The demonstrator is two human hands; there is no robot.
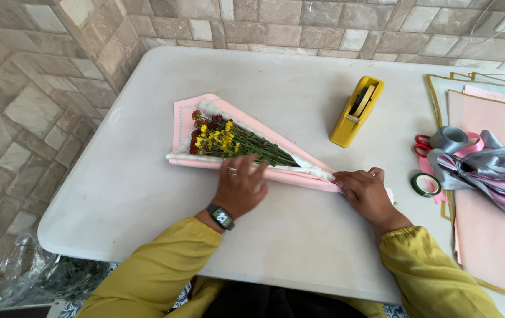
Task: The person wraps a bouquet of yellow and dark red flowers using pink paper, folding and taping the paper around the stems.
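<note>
The left hand (239, 187) lies flat, grip spread on the pink wrapping paper (276, 154), pinning the fold over the flowers (229, 141). The right hand (365, 191), grip pinched together, clamps the narrow stem end against the counter (146, 194).

A white table (146, 194) stands against stone-tiled walls (40, 88) in daylight.

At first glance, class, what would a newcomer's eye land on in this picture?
The pink paper cone of yellow and red flowers lies mid-table, the left hand pressing its lower edge and the right hand pinching its narrow end. Behind stands a bright yellow tape dispenser; grey and pink ribbons are heaped at right.
</note>
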